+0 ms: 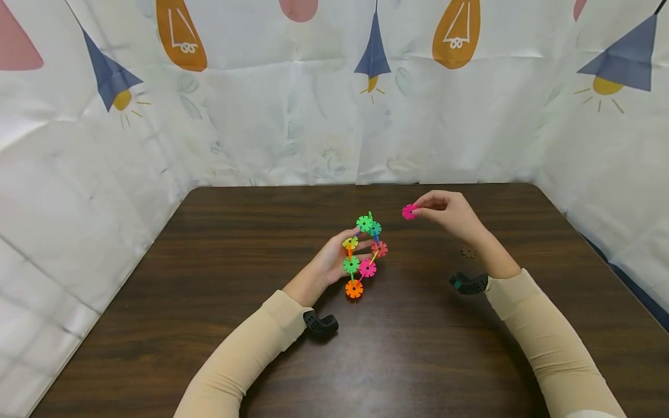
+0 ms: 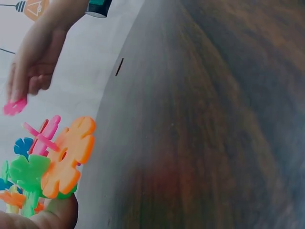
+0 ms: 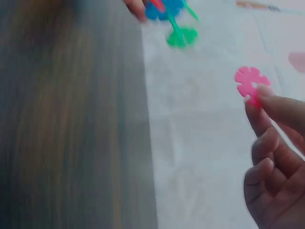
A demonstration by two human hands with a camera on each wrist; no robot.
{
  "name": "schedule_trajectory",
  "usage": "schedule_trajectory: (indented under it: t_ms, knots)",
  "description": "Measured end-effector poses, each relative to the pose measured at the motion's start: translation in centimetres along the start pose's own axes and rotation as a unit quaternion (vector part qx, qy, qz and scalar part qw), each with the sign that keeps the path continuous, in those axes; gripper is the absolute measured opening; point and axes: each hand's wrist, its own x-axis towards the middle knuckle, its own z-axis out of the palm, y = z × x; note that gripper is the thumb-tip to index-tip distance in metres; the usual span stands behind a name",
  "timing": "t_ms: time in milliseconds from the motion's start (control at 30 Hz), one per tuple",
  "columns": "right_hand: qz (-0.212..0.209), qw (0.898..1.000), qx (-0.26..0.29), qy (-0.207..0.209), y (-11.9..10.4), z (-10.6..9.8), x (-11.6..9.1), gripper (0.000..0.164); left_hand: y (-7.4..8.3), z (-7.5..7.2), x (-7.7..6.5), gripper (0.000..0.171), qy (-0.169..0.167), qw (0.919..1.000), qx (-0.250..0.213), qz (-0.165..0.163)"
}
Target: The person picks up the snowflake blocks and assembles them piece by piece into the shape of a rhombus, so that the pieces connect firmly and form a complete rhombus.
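My left hand (image 1: 330,258) holds a loop of linked flower-shaped plastic discs (image 1: 367,268) in green, yellow, orange, pink, red and blue, with its fingers behind it. An orange disc (image 2: 69,157) sits at the near end of the loop, close by the left thumb in the left wrist view. A green disc (image 1: 364,223) is at the far end. To the right, my right hand (image 1: 450,213) pinches a single pink notched disc (image 3: 249,81) between thumb and forefinger. That disc is apart from the loop.
Both hands are over a dark brown wooden table (image 1: 209,261). A faint flower-shaped outline (image 1: 468,252) shows on it near the right wrist. Dark wrist devices (image 1: 320,325) are strapped to both sleeves. A white curtain (image 1: 292,116) with printed lamps hangs behind and at the sides.
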Motion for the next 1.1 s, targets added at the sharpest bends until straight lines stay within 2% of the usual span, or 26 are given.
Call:
schedule_trajectory:
  t_ms: [200, 400, 633, 833, 1100]
  knots:
    - [-0.057, 0.998, 0.001, 0.004, -0.9, 3.1, 1.1, 0.012, -0.1, 0.1, 0.1, 0.051, -0.010, 1.0000, 0.002, 0.000]
    - [-0.090, 0.996, -0.025, -0.004, -1.1, 4.5, 1.7, 0.008, -0.2, -0.1, 0.1, 0.053, -0.017, 0.9993, 0.031, -0.007]
    - [-0.090, 0.995, -0.028, -0.014, -0.9, 4.7, 1.9, 0.007, -0.1, -0.1, -0.1, 0.057, -0.030, 0.9979, 0.053, -0.020]
    - [-0.085, 0.995, -0.037, -0.038, -0.8, 4.5, 1.9, 0.005, -0.2, -0.2, -0.1, 0.057, -0.029, 0.9980, 0.050, -0.026]
    - [-0.088, 0.993, -0.032, -0.075, -0.2, 4.7, 2.1, 0.005, -0.4, -0.3, 0.1, 0.035, -0.002, 0.9992, 0.038, 0.010]
